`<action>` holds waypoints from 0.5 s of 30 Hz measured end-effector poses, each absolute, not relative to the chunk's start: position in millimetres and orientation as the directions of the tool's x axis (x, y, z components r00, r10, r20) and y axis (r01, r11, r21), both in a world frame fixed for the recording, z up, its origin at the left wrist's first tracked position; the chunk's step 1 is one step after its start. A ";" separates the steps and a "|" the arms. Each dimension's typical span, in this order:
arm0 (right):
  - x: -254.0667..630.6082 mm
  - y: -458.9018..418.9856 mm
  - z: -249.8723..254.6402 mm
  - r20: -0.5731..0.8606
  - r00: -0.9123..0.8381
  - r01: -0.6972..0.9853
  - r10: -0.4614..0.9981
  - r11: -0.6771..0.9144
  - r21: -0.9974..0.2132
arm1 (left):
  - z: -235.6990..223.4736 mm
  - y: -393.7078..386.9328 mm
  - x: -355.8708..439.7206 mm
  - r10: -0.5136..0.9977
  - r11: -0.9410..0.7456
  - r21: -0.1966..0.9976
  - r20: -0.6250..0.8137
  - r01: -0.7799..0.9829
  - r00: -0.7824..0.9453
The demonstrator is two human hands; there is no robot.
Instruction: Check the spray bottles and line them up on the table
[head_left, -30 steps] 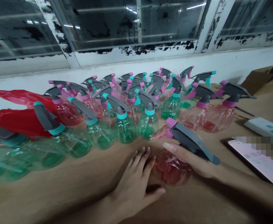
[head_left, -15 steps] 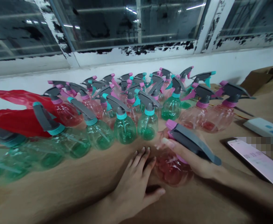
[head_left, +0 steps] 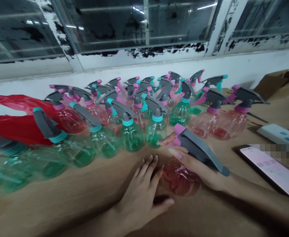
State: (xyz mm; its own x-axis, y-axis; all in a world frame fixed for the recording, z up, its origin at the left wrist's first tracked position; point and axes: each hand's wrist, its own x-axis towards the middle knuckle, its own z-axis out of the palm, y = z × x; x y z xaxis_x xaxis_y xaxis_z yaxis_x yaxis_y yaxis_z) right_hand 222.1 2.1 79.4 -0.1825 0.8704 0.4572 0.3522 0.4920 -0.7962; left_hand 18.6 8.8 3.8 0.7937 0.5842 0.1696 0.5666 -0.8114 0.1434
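Observation:
A clear pink spray bottle with a grey spray head and pink nozzle stands on the wooden table in front of me. My right hand is around its neck, just under the spray head, and one finger reaches forward by the pink trigger. To the left of the bottle, my left hand lies flat on the table with its fingers apart, fingertips close to the bottle. Whether they touch it I cannot tell. Nearest behind the hands are a green spray bottle and another green spray bottle.
Several more green and pink spray bottles crowd the back and left of the table. A red plastic bag lies at the left. On the right are a phone, a white-and-blue box and an open cardboard box. A window wall stands behind.
The pink bottle and my right hand have shifted very slightly left. My right finger by the trigger now reaches further left. My left hand has barely moved.

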 end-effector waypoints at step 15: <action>222.1 2.7 77.8 0.479 -0.184 0.321 0.858 0.513 -0.796 | 3.7 8.6 18.6 0.594 -0.804 0.147 0.145 0.576 0.792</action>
State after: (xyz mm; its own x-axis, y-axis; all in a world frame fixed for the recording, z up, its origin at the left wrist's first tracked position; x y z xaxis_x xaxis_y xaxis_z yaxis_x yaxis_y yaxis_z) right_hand 222.1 2.7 77.8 -0.1838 0.8585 0.4788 0.3212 0.5128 -0.7962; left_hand 18.6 8.6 3.7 0.7916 0.5937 0.1450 0.5761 -0.8040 0.1470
